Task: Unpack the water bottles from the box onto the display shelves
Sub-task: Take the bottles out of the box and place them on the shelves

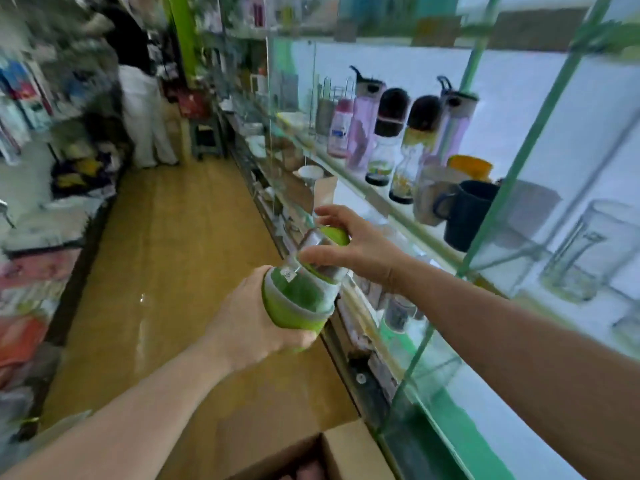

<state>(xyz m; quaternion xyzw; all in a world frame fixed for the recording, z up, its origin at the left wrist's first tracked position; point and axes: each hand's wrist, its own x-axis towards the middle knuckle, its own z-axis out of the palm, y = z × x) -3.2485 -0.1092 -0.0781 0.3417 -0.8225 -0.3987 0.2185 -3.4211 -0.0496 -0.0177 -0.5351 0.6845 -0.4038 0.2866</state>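
Now, line by line:

Left hand: the left hand [249, 317] wraps its fingers round the lower body of the green water bottle [301, 292], gripping it from below and from the left.

Right hand: the right hand [349, 244] sits at the top of the same bottle, thumb and fingers bent loosely around the green cap [335, 235]; whether they squeeze the cap or only touch it cannot be told through the blur.

Bottle: it is held tilted between both hands, cap pointing up and away toward the shelves, bottom toward the person. A small white sticker shows on its shoulder, just beside the right thumb.

Box: the cardboard box [346, 452] stands open below both forearms, near the bottom edge of the view; what lies inside is too dim to name.

Display shelves: the glass shelves [398, 209] run along the right side, beyond the right hand and above the right forearm.

On the shelf above the right hand: a row of upright bottles, two with dark caps [391, 112] and pink ones [362, 129] beside them, then a dark blue mug [467, 216] closest to the right wrist.

Farther right of the right arm: clear glass jars [588, 251], blurred.

Floor: the brown floor [173, 254] stretches beyond the left hand.

Far beyond the left hand: a person in white trousers [145, 116] stands in the aisle.
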